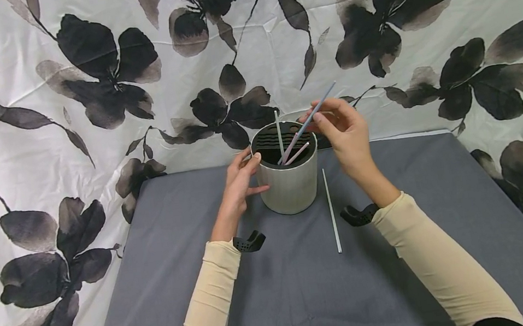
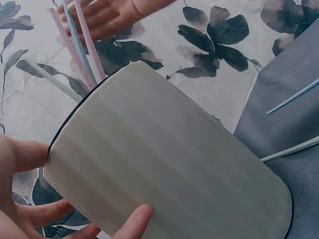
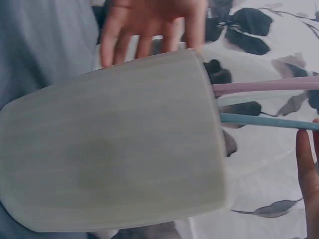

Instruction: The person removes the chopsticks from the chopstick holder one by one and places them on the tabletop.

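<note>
A pale grey-white cylindrical container (image 1: 290, 186) with a dark inside stands on the cloth-covered table. My left hand (image 1: 239, 179) holds its left side, fingers spread against the wall and one fingertip at the rim. Above the opening, my right hand (image 1: 343, 127) pinches a thin blue straw (image 1: 320, 104), which slants down toward the container's inside. Pink straws (image 2: 89, 40) and a pale green straw (image 1: 279, 127) stick up out of the container. Another pale straw (image 1: 332, 214) lies on the table, right of the container. The straws' lower ends are hidden by the wall.
A dark grey cloth (image 1: 288, 291) covers the table. Behind it hangs a white fabric with black flowers (image 1: 100, 68). In the left wrist view, a blue straw (image 2: 294, 97) shows over the grey cloth. Each wrist wears a black device (image 1: 360, 215).
</note>
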Demonstrator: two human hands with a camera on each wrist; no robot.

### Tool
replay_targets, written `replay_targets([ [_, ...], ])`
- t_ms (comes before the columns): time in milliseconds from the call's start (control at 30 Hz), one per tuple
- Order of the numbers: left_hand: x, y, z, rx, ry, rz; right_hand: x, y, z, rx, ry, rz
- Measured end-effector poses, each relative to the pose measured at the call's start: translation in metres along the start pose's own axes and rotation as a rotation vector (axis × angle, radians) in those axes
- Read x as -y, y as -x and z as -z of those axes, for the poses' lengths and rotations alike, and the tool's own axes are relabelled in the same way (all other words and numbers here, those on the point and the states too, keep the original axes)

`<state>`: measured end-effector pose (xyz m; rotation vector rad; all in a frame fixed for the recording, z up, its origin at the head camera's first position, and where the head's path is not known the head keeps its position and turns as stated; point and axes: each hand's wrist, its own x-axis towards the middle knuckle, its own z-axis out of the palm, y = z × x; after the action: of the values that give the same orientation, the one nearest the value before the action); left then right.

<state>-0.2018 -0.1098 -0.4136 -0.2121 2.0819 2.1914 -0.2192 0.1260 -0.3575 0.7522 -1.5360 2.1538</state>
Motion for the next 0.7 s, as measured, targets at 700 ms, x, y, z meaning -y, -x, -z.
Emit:
replay_targets([
  [700, 0.002, 0.0, 0.0, -0.006, 0.018, -0.005, 0.038, -0.02, 0.034, -0.378, -0.353, 0.024],
])
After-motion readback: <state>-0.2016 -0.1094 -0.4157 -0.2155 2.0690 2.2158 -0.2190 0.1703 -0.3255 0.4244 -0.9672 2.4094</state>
